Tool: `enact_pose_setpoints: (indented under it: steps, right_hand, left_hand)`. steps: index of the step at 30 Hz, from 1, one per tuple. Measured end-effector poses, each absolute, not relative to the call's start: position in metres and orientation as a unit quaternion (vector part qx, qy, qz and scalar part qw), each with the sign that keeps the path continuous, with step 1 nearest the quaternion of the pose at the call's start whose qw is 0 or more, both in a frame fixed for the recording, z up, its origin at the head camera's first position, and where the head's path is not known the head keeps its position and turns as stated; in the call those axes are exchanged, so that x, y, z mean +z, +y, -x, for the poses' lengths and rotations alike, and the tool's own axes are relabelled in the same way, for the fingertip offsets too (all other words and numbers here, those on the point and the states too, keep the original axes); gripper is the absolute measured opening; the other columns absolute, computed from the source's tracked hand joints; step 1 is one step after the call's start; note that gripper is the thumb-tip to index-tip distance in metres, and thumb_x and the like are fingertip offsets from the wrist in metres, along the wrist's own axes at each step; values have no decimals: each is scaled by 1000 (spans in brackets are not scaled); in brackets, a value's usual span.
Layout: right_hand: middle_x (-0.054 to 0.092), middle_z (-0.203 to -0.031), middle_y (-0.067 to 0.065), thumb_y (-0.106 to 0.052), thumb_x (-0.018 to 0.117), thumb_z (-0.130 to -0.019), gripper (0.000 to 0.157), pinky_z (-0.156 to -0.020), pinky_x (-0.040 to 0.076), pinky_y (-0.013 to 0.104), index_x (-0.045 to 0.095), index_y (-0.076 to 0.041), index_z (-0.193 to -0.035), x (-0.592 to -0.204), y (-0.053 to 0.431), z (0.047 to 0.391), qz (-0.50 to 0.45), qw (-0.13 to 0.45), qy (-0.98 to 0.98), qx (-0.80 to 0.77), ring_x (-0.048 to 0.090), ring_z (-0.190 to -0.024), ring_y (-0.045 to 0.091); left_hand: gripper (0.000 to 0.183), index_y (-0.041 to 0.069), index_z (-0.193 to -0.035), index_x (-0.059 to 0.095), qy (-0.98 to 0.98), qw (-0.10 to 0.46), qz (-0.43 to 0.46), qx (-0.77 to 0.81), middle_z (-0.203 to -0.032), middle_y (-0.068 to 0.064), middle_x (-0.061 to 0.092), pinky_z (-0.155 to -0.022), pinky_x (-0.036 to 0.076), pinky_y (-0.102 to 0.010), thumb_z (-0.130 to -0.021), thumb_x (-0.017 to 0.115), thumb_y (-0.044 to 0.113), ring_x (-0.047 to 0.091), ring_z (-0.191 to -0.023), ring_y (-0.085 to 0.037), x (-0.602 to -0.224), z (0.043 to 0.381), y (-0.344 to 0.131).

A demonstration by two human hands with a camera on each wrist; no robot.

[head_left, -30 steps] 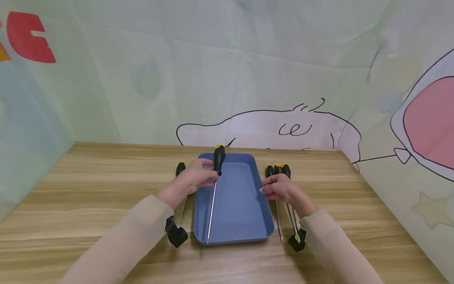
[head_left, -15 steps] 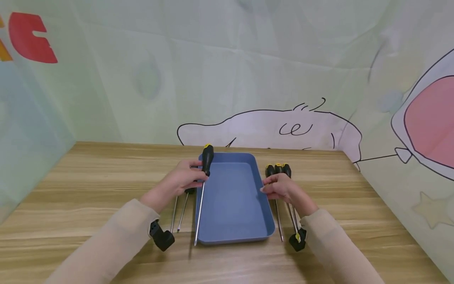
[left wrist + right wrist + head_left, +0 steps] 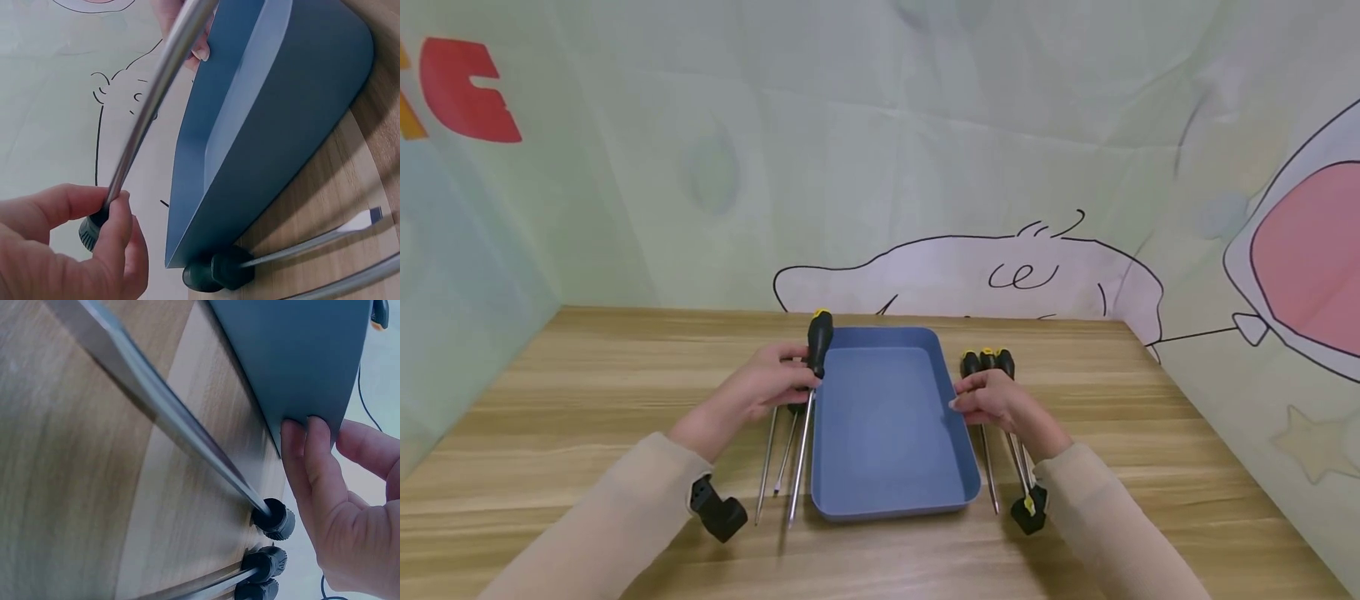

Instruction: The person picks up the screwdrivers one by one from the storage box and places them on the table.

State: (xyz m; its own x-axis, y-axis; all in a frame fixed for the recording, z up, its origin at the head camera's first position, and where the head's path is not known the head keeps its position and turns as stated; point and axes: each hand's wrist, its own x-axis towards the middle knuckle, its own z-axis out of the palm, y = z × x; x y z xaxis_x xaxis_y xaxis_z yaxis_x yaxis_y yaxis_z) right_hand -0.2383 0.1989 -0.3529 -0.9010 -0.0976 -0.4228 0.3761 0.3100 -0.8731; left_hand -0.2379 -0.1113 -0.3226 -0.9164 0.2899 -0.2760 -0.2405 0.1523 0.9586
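Observation:
In the head view my left hand pinches a long screwdriver where its black handle meets the shank. The yellow-capped handle points away, and the slanting shank runs along the left side of a blue tray. Seen from the left wrist, thumb and fingers grip the metal shank just by the handle, raised above the table. My right hand holds the tray's right wall; in the right wrist view two fingertips press its outer face, with another finger at the rim.
Two screwdrivers lie on the wooden table left of the tray, their handles partly hidden behind my left hand in the head view. Three more screwdrivers lie side by side at the tray's right. A printed cloth wall stands behind the table.
My left hand has carried the screwdriver leftward from over the tray to beyond its left edge. The right hand stays at the tray's right wall.

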Motion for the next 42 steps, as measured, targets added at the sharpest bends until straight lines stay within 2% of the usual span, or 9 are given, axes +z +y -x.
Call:
enact_pose_setpoints:
  steps: [11, 18, 21, 23, 27, 33, 35, 40, 42]
  right_hand:
    - [56, -99, 16, 7, 59, -84, 38, -75, 54, 33, 48, 14, -119, -354, 199, 239, -86, 203, 791, -570, 62, -79, 18]
    - [57, -99, 16, 6, 60, -84, 38, -75, 54, 34, 48, 14, -119, -353, 199, 238, -83, 202, 794, -567, 62, -80, 18]
    - [56, -99, 17, 6, 60, -84, 38, -75, 54, 34, 48, 14, -119, -354, 199, 238, -84, 201, 795, -566, 63, -80, 19]
    - [56, -100, 17, 6, 60, -84, 38, -76, 54, 34, 48, 14, -119, -354, 199, 238, -85, 201, 795, -566, 63, -81, 19]
    - [56, -100, 17, 6, 60, -84, 38, -76, 53, 35, 48, 14, -119, -353, 199, 238, -85, 201, 796, -564, 63, -82, 20]
    - [56, -97, 15, 6, 60, -84, 37, -75, 54, 34, 48, 14, -119, -352, 198, 239, -83, 204, 793, -568, 62, -79, 18]
    - [57, -96, 15, 6, 60, -84, 37, -74, 54, 33, 49, 14, -118, -353, 198, 239, -84, 203, 792, -569, 62, -78, 18]
    - [57, -96, 15, 6, 60, -83, 36, -73, 54, 32, 49, 14, -117, -353, 199, 238, -84, 202, 794, -567, 62, -77, 17]
    - [57, -95, 14, 6, 60, -84, 36, -73, 54, 32, 49, 14, -117, -352, 199, 238, -86, 201, 794, -566, 62, -76, 17]
  left_hand:
    - [67, -16, -139, 17, 712, 205, -22, 672, -130, -35, 39, -69, 52, -22, -83, 52, -10, 58, -78, -9, -325, 234, -123]
    - [66, -16, -138, 20, 716, 203, -21, 668, -131, -37, 38, -70, 53, -22, -82, 53, -9, 59, -83, -13, -330, 232, -134]
    - [66, -15, -138, 21, 716, 201, -21, 668, -125, -34, 46, -68, 53, -22, -81, 55, -8, 60, -81, -13, -332, 232, -140]
    - [66, -16, -138, 21, 713, 199, -21, 672, -115, -27, 53, -67, 52, -22, -81, 55, -8, 60, -78, -11, -333, 232, -143]
    - [67, -16, -138, 19, 710, 198, -17, 675, -106, -18, 56, -70, 53, -24, -82, 55, -8, 61, -79, -11, -335, 233, -151]
    - [69, -16, -140, 15, 723, 202, -5, 660, -125, -37, 43, -75, 53, -26, -83, 55, -8, 61, -86, -14, -337, 231, -162]
    - [70, -16, -140, 14, 726, 203, 1, 657, -127, -38, 40, -77, 53, -27, -83, 55, -8, 61, -86, -14, -338, 230, -165]
    - [70, -17, -140, 12, 731, 203, 14, 651, -120, -31, 46, -75, 53, -25, -84, 53, -8, 61, -82, -10, -343, 231, -174]
    - [70, -18, -139, 11, 734, 203, 15, 648, -120, -32, 46, -74, 53, -24, -84, 53, -8, 60, -81, -10, -344, 231, -176]
